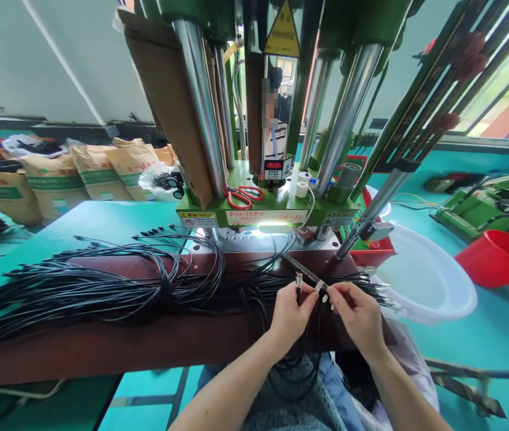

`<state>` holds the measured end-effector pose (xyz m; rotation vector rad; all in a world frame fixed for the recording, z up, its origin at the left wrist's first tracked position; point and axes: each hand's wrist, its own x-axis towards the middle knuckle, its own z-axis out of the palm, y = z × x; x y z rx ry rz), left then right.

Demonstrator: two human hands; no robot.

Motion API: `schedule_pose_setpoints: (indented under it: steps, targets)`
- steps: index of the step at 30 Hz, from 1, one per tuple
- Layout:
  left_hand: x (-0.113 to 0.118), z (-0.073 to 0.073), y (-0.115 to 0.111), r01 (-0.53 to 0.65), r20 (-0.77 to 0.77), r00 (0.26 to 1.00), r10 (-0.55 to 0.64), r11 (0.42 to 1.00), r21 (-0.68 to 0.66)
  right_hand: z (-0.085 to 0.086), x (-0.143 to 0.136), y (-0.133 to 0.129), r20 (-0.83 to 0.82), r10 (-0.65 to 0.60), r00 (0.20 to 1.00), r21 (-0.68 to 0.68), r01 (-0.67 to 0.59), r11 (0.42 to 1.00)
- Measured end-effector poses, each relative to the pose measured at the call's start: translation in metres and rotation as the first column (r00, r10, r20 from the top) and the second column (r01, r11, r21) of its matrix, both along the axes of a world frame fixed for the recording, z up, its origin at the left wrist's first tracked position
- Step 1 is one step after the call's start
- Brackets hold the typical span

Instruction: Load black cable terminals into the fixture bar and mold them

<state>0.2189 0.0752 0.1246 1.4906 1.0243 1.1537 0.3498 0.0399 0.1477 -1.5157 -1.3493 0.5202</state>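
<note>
My left hand (pixel 290 311) is closed around several black cables, whose metal-tipped ends (pixel 299 280) poke up between thumb and fingers. Close beside it, my right hand (pixel 358 316) pinches at small light connectors (pixel 326 298) on the cable ends; exactly which one it grips is too small to tell. Just past the fingertips lies a narrow metal strip (pixel 303 267), running back toward the press (pixel 265 218). Black cables (pixel 294 365) hang from between my hands into my lap. A long bundle of black cables (pixel 115 281) stretches leftward along the brown board (pixel 146 347).
Red-handled scissors (pixel 245 197) rest on the green press ledge. At right stand a white tub (pixel 429 275), a red bucket (pixel 500 257) and a red tray (pixel 375 251). Metal posts rise in front of me. Paper sacks (pixel 52 176) line the left wall.
</note>
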Motion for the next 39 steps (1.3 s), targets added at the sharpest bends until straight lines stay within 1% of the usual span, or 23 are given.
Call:
schedule_pose_setpoints:
  steps: [2, 4, 6, 8, 11, 13, 14, 16, 17, 19, 20, 21, 23, 25, 27, 28, 30, 31, 33, 34, 36, 37, 39]
  targets:
    - [-0.001, -0.001, -0.001, 0.039, 0.086, 0.996, -0.029, 0.992, -0.116, -0.001, 0.003, 0.001, -0.207, 0.049, 0.977, -0.07, -0.065, 0.995]
    - [-0.001, -0.001, -0.002, 0.091, 0.157, 0.986, -0.06, 0.976, -0.2, -0.003, 0.004, 0.003, -0.418, 0.101, 0.903, -0.099, -0.156, 0.983]
    - [-0.001, -0.001, -0.002, 0.14, 0.218, 0.973, -0.081, 0.954, -0.267, -0.005, 0.001, 0.006, -0.553, 0.116, 0.825, -0.096, -0.201, 0.975]
    - [-0.001, 0.0, -0.002, 0.18, 0.282, 0.955, -0.085, 0.927, -0.329, -0.006, -0.003, 0.008, -0.608, 0.107, 0.787, -0.093, -0.204, 0.975]
    - [-0.001, 0.0, -0.002, 0.211, 0.347, 0.935, -0.072, 0.9, -0.382, -0.005, -0.008, 0.008, -0.596, 0.109, 0.795, -0.081, -0.195, 0.977]
    - [-0.002, -0.001, -0.001, 0.222, 0.375, 0.925, -0.067, 0.895, -0.388, -0.005, -0.006, 0.008, -0.522, 0.121, 0.845, -0.086, -0.193, 0.977]
    - [-0.002, -0.001, -0.001, 0.233, 0.393, 0.917, -0.069, 0.891, -0.388, -0.005, -0.003, 0.007, -0.441, 0.119, 0.89, -0.098, -0.18, 0.979]
    - [-0.004, -0.003, -0.001, 0.263, 0.43, 0.899, -0.079, 0.883, -0.388, -0.008, 0.007, 0.005, -0.158, 0.074, 0.985, -0.094, -0.089, 0.992]
    - [-0.004, -0.004, -0.001, 0.278, 0.447, 0.891, -0.086, 0.88, -0.386, -0.011, 0.015, 0.004, 0.016, 0.034, 0.999, -0.066, -0.033, 0.997]
    - [-0.006, -0.005, 0.0, 0.296, 0.472, 0.877, -0.089, 0.875, -0.384, -0.017, 0.032, 0.002, 0.31, 0.003, 0.951, -0.026, 0.005, 1.0]
    - [-0.006, -0.005, 0.001, 0.3, 0.482, 0.872, -0.086, 0.872, -0.387, -0.02, 0.04, 0.0, 0.408, 0.037, 0.912, -0.047, -0.02, 0.999]
    - [-0.006, -0.006, 0.001, 0.302, 0.489, 0.869, -0.082, 0.87, -0.391, -0.022, 0.048, -0.001, 0.475, 0.099, 0.874, -0.104, -0.057, 0.993]
    - [-0.006, -0.006, 0.002, 0.308, 0.494, 0.866, -0.08, 0.862, -0.401, -0.022, 0.057, -0.004, 0.54, 0.237, 0.807, -0.245, -0.119, 0.962]
    - [-0.005, -0.006, 0.003, 0.315, 0.489, 0.868, -0.086, 0.857, -0.408, -0.017, 0.059, -0.005, 0.55, 0.276, 0.788, -0.279, -0.138, 0.95]
    - [-0.004, -0.006, 0.003, 0.298, 0.473, 0.877, -0.079, 0.862, -0.409, -0.009, 0.052, -0.004, 0.477, 0.235, 0.847, -0.228, -0.139, 0.964]
    - [-0.003, -0.006, 0.002, 0.281, 0.46, 0.885, -0.07, 0.868, -0.409, -0.005, 0.047, -0.002, 0.391, 0.213, 0.895, -0.208, -0.139, 0.968]
    - [-0.003, -0.007, 0.001, 0.236, 0.429, 0.902, -0.042, 0.881, -0.41, 0.002, 0.033, 0.002, 0.13, 0.186, 0.974, -0.214, -0.155, 0.964]
    - [-0.003, -0.008, 0.001, 0.219, 0.414, 0.909, -0.034, 0.886, -0.408, 0.005, 0.026, 0.004, -0.013, 0.178, 0.984, -0.224, -0.177, 0.958]
    - [-0.004, -0.009, 0.0, 0.197, 0.386, 0.922, -0.029, 0.894, -0.403, 0.007, 0.011, 0.008, -0.227, 0.163, 0.96, -0.22, -0.214, 0.952]
    - [-0.004, -0.009, -0.001, 0.183, 0.366, 0.93, -0.028, 0.9, -0.395, 0.007, 0.005, 0.01, -0.281, 0.152, 0.948, -0.206, -0.214, 0.955]
    - [-0.005, -0.009, -0.001, 0.133, 0.298, 0.954, -0.023, 0.925, -0.355, 0.006, -0.005, 0.011, -0.314, 0.131, 0.94, -0.177, -0.193, 0.965]
    - [-0.005, -0.008, -0.002, 0.094, 0.249, 0.968, -0.013, 0.945, -0.314, 0.005, -0.007, 0.012, -0.312, 0.121, 0.943, -0.17, -0.18, 0.969]
    - [-0.006, -0.006, -0.002, 0.006, 0.131, 0.991, 0.017, 0.985, -0.173, 0.003, -0.009, 0.012, -0.303, 0.109, 0.947, -0.157, -0.163, 0.974]
